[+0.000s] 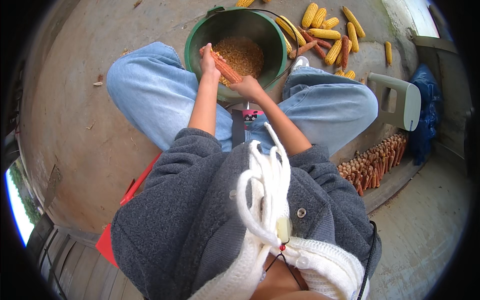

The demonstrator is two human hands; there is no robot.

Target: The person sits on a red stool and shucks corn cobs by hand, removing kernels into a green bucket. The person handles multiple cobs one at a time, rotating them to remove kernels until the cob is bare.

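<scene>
A mostly stripped reddish corn cob (226, 70) is held slantwise over the mouth of a green bucket (275, 48). My left hand (209, 63) is around its far end, where a few yellow kernels show near the fingers. The near end is gripped by my right hand (247, 87), just inside the bucket's near rim. Loose corn kernels (242, 52) cover the bucket's bottom. The bucket stands on the floor between my bent legs, its thin dark handle (297, 41) hanging down the right side.
Several yellow corn ears (324, 33) and bare reddish cobs (345, 52) lie right of the bucket. Farther right are a pale plastic stool (403, 101) and a blue plastic bag (425, 108). Stacked cobs (375, 165) line a ledge. A red plastic seat (108, 245) shows behind me.
</scene>
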